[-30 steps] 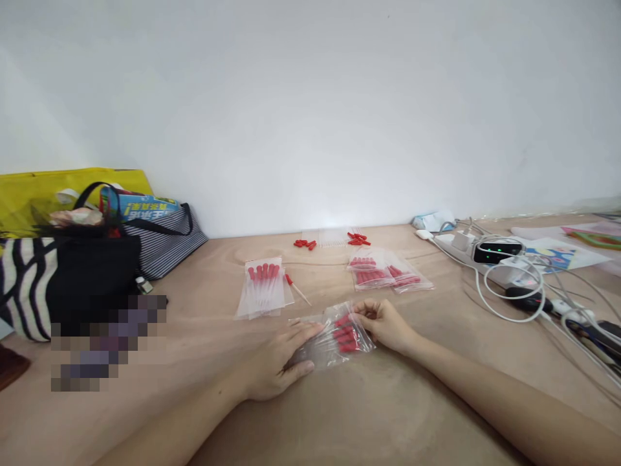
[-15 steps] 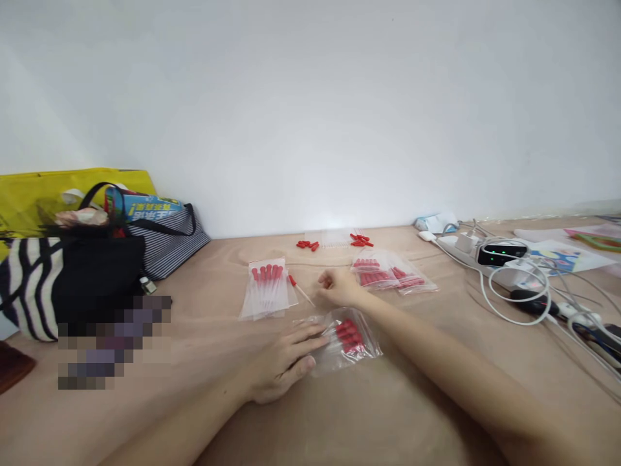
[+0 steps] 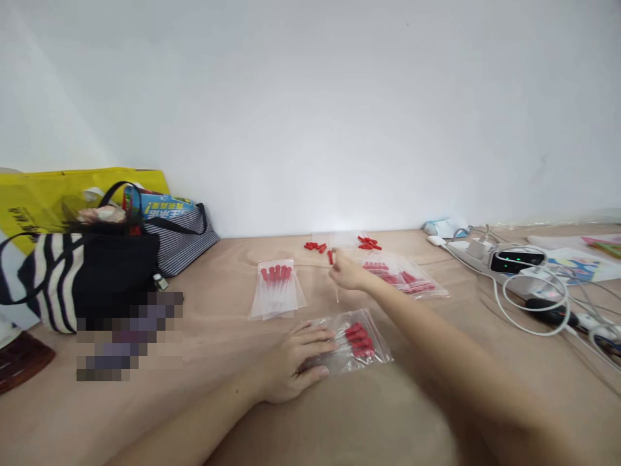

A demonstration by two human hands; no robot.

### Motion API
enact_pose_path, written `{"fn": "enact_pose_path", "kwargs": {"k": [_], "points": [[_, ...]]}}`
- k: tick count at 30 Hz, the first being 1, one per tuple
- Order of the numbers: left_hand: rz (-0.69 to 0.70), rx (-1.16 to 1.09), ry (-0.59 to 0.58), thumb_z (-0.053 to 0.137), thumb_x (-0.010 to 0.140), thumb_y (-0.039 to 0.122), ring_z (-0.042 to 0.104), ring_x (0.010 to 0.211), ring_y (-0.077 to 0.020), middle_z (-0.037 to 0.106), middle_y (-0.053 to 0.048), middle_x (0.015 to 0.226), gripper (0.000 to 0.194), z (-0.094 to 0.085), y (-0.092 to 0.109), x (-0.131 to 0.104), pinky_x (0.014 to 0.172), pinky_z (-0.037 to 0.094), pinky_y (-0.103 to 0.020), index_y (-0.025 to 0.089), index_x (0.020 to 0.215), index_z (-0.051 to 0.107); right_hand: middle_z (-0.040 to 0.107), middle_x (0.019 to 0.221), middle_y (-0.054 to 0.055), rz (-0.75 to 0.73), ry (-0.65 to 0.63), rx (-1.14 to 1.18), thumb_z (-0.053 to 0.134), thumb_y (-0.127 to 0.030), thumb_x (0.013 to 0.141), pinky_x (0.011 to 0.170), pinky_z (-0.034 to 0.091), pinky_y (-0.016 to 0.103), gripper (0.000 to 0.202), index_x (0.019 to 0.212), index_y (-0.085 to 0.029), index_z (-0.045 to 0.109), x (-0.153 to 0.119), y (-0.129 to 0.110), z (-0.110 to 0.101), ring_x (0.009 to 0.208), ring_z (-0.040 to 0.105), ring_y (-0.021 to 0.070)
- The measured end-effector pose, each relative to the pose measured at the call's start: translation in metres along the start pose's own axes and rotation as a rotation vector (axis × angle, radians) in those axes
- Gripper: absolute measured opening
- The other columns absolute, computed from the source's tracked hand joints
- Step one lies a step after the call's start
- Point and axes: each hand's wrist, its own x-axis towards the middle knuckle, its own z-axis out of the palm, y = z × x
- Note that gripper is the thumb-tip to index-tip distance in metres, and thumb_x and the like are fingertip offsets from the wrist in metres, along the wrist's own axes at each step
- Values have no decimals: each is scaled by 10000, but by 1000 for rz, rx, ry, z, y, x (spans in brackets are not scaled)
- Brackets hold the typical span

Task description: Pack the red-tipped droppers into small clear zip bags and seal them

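My left hand [image 3: 301, 362] lies flat with fingers stretched over the left end of a clear zip bag [image 3: 334, 367], which holds several red-bulbed droppers [image 3: 359, 340]. Farther off, my right hand [image 3: 348, 270] is closed around a thin dropper with a red bulb [image 3: 330, 257]. The bulb points toward the wall, and the pale stem shows below the fingers. To the left lie overlapping clear zip bags [image 3: 275, 299] with several red-bulbed droppers on them or inside; I cannot tell which. More filled zip bags [image 3: 405, 279] lie beside my right wrist.
Loose red bulbs [image 3: 315, 246] and a second red pile [image 3: 369, 243] lie near the wall, with clear tubes [image 3: 348, 239] between. Bags, including a striped one [image 3: 187, 236], stand left. A power strip [image 3: 478, 252] with tangled white cables [image 3: 509, 310] lies right.
My right hand has moved away toward the wall and now holds the dropper that lay loose beside the left bags. My left hand stays on the near bag. The view has shifted slightly left.
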Motion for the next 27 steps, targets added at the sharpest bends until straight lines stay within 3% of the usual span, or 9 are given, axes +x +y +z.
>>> {"fn": "enact_pose_path", "kwargs": {"k": [2,4,7,10,21,27], "points": [[2,-3,0,451,823,322,356,1204,-203,428,-18,1290,378,0,0,1,1046,187,-443,281,1198,448,559,686,2,42,63,72,390,-160,730,548,423,255,476,1192,-145,279,-24,20,-20,576,543,134],[-8,2,-2,452,821,314,350,1208,-200,427,-15,1290,396,-1,1,1,1045,196,-433,280,1215,424,493,578,-65,155,229,398,430,-237,724,445,393,240,534,1203,-178,204,-53,41,-32,442,482,117],[-40,14,1,460,812,307,340,1212,-207,423,-22,1292,452,-1,4,2,1040,209,-435,266,1252,363,452,512,-99,250,462,646,550,-341,664,416,382,229,537,1103,-209,269,-92,67,-33,407,451,106],[-78,35,8,462,807,322,327,1217,-224,423,-33,1289,481,-3,7,2,1030,226,-444,255,1265,330,514,596,-70,286,569,770,611,-377,626,439,422,251,538,1024,-239,276,-113,79,-25,460,487,114],[-140,29,-29,438,817,346,285,1236,-250,370,-46,1323,514,-3,6,2,1015,248,-459,251,1292,266,569,656,-48,289,522,998,600,-359,660,504,483,283,461,974,-255,280,-114,61,0,523,547,129],[-137,24,-14,451,810,349,279,1238,-266,384,-43,1315,524,-1,4,1,1005,257,-474,257,1293,269,590,640,-60,304,587,1112,594,-315,664,543,505,272,389,894,-255,286,-113,61,3,534,581,121]]}}
